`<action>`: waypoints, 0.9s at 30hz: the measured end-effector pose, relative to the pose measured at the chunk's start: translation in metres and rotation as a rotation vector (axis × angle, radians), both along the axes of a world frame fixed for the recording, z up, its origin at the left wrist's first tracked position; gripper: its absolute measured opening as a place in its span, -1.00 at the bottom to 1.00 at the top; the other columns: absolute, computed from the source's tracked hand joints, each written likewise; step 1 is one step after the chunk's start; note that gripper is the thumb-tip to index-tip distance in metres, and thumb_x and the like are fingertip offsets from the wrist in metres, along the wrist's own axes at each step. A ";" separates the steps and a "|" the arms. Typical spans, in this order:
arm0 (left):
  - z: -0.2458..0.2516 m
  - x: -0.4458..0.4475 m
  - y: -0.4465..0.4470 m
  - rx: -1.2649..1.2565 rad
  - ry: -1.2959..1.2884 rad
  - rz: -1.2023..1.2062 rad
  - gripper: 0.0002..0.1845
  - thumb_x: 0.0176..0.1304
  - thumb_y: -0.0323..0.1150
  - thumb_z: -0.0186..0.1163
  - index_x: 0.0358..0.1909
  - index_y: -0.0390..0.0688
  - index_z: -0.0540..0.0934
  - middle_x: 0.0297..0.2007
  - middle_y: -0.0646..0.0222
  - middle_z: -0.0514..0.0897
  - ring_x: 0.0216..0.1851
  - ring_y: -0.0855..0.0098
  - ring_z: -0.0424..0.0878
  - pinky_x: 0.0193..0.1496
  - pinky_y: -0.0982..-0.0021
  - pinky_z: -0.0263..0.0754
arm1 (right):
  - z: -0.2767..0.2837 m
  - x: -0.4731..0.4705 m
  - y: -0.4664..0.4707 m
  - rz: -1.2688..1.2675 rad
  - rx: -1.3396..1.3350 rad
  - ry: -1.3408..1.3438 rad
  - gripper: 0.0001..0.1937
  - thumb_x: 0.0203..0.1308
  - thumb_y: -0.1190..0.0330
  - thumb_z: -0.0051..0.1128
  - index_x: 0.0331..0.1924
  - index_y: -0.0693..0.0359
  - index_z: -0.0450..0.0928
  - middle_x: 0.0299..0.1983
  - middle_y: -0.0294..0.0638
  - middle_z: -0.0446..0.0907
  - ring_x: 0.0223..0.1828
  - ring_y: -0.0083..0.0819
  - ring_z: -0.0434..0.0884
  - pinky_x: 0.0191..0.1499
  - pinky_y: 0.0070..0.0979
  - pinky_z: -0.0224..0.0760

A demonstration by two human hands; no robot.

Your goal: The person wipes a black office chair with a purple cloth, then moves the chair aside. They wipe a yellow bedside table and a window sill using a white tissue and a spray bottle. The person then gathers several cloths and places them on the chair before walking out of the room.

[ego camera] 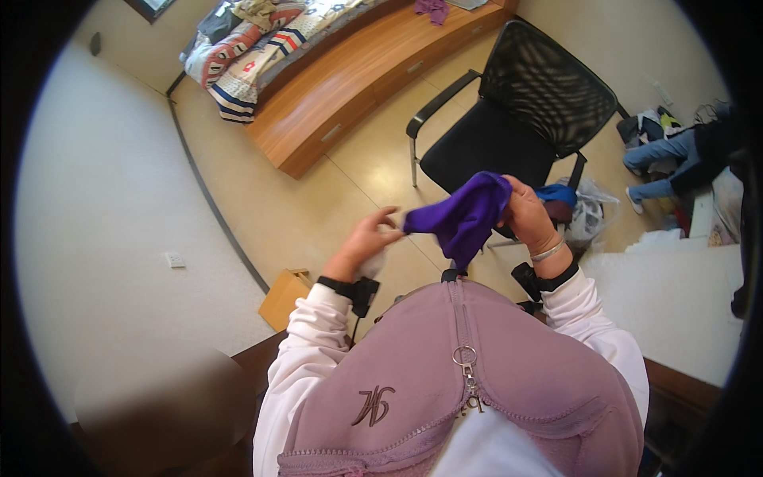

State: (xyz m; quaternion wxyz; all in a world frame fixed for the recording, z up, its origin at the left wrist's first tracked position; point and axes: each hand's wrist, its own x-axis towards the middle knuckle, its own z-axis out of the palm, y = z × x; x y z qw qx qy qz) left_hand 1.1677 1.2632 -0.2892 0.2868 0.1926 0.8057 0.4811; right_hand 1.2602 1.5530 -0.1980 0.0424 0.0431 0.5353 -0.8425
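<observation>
A small purple cloth garment point(468, 217) hangs stretched between my two hands, in front of my zipped pink vest. My right hand point(527, 214) grips its upper right edge, thumb and fingers closed on the fabric; a silver bangle circles that wrist. At the garment's left tip is my left hand point(372, 235), its thumb and a finger close to the corner; whether they pinch the cloth is unclear from the blur. Both wrists wear black straps with small dark devices.
A black mesh office chair point(506, 131) stands just beyond my hands, with blue and maroon cloth and a plastic bag point(590, 208) beside it. A wooden bed platform point(334, 101) with drawers lies further off. Another person's jeans-clad legs point(661, 161) show at the right.
</observation>
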 end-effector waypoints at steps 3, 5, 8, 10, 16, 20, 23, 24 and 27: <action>0.042 -0.005 0.070 0.220 0.032 -0.243 -0.38 0.00 -0.29 0.34 0.15 -0.10 0.40 -0.21 0.41 0.60 -0.12 0.48 0.47 -0.01 0.39 0.36 | 0.005 -0.023 0.006 0.134 0.246 -0.058 -0.74 0.33 0.36 -0.12 0.00 0.27 0.49 -0.38 -0.35 0.58 -0.51 -0.72 0.46 -0.45 -0.76 0.36; 0.056 -0.011 0.114 0.173 0.072 -0.369 -0.44 0.01 -0.29 0.35 0.10 -0.10 0.44 -0.18 0.39 0.60 -0.13 0.46 0.49 -0.04 0.40 0.39 | 0.006 -0.035 0.013 0.212 0.240 0.066 -0.76 0.29 0.39 -0.06 -0.04 0.30 0.52 -0.40 -0.38 0.57 -0.40 -0.70 0.49 -0.32 -0.74 0.37; 0.059 -0.032 0.161 0.241 -0.087 -0.320 -0.65 0.07 -0.30 0.32 -0.10 -0.17 0.56 -0.27 0.39 0.63 -0.24 0.50 0.53 -0.14 0.44 0.44 | 0.003 -0.049 0.041 0.207 0.539 0.313 -0.66 0.14 0.54 0.06 0.05 0.33 0.45 -0.20 -0.29 0.55 -0.23 -0.62 0.51 -0.13 -0.66 0.42; 0.057 -0.048 0.183 0.162 -0.115 -0.223 -0.73 0.13 -0.29 0.27 -0.18 -0.21 0.59 -0.35 0.43 0.63 -0.27 0.56 0.51 -0.15 0.45 0.44 | -0.003 -0.048 0.074 0.035 0.573 0.268 -0.64 0.10 0.53 0.11 0.04 0.30 0.47 -0.19 -0.21 0.56 -0.23 -0.58 0.54 -0.15 -0.65 0.44; 0.053 -0.096 0.233 0.220 -0.210 -0.073 -0.74 0.14 -0.30 0.26 -0.18 -0.23 0.60 -0.32 0.45 0.63 -0.26 0.56 0.53 -0.13 0.46 0.43 | -0.058 -0.022 0.153 -0.352 0.619 -0.028 -0.68 0.13 0.50 0.09 0.01 0.33 0.46 -0.23 -0.22 0.59 -0.27 -0.58 0.56 -0.18 -0.65 0.45; 0.042 -0.158 0.235 0.312 -0.290 0.012 -0.75 0.16 -0.31 0.24 -0.19 -0.25 0.59 -0.33 0.46 0.63 -0.34 0.57 0.53 -0.25 0.50 0.43 | -0.099 0.005 0.150 -0.449 0.545 -0.272 -0.75 0.18 0.45 0.09 -0.08 0.38 0.49 -0.32 -0.24 0.60 -0.39 -0.60 0.56 -0.29 -0.67 0.44; 0.017 -0.228 0.223 0.475 -0.278 0.099 -0.74 0.16 -0.26 0.25 -0.20 -0.23 0.58 -0.40 0.45 0.61 -0.45 0.54 0.51 -0.40 0.48 0.42 | -0.110 0.017 0.135 -0.495 0.733 -0.359 -0.76 0.19 0.44 0.09 -0.09 0.38 0.50 -0.36 -0.25 0.60 -0.43 -0.59 0.56 -0.31 -0.67 0.44; 0.006 -0.256 0.218 0.449 -0.227 0.112 -0.72 0.15 -0.26 0.25 -0.20 -0.23 0.58 -0.41 0.44 0.61 -0.46 0.52 0.52 -0.40 0.48 0.43 | -0.111 0.019 0.127 -0.563 0.658 -0.369 -0.76 0.18 0.43 0.09 -0.11 0.39 0.51 -0.39 -0.24 0.60 -0.45 -0.59 0.56 -0.33 -0.66 0.45; -0.033 -0.319 0.199 0.211 -0.202 0.144 -0.59 0.11 -0.20 0.28 -0.12 -0.32 0.57 -0.34 0.31 0.65 -0.41 0.47 0.55 -0.24 0.42 0.45 | -0.105 0.019 0.104 -0.645 0.535 -0.539 -0.74 0.15 0.43 0.12 -0.11 0.39 0.51 -0.39 -0.23 0.60 -0.43 -0.58 0.57 -0.30 -0.64 0.47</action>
